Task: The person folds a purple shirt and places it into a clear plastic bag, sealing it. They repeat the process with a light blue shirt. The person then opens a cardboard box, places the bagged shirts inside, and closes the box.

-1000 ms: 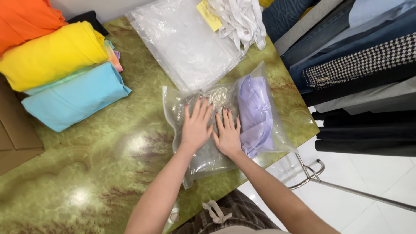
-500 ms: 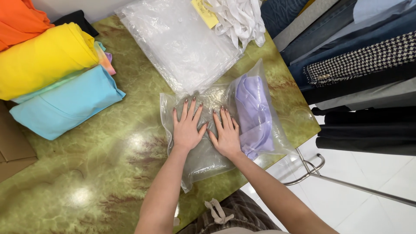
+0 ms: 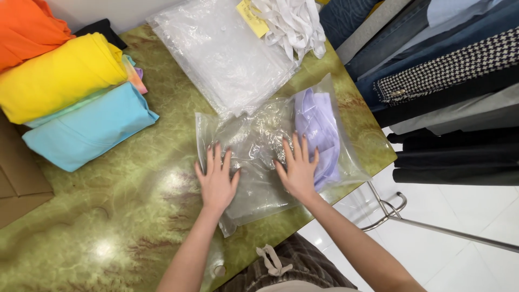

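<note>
A clear plastic bag point(image 3: 254, 146) lies flat on the green marbled table point(image 3: 108, 216), with a folded lilac garment point(image 3: 318, 125) inside its right end. My left hand point(image 3: 217, 181) presses flat on the bag's left, empty part, fingers spread. My right hand point(image 3: 298, 166) presses flat near the middle, its fingers touching the edge of the lilac garment through the plastic. Neither hand grips anything.
A stack of clear bags point(image 3: 227, 51) lies behind, with white ribbons point(image 3: 294, 24) and a yellow tag point(image 3: 251, 11). Folded orange point(image 3: 27, 27), yellow point(image 3: 59, 75) and light blue point(image 3: 89, 130) cloth sits at the left. Brown cardboard point(image 3: 16, 184) is far left. Dark clothes point(image 3: 448, 81) hang on a rack at right.
Both hands were close together on the bag's middle; now they have slid apart, the left hand toward the bag's left end and the right toward the lilac garment.
</note>
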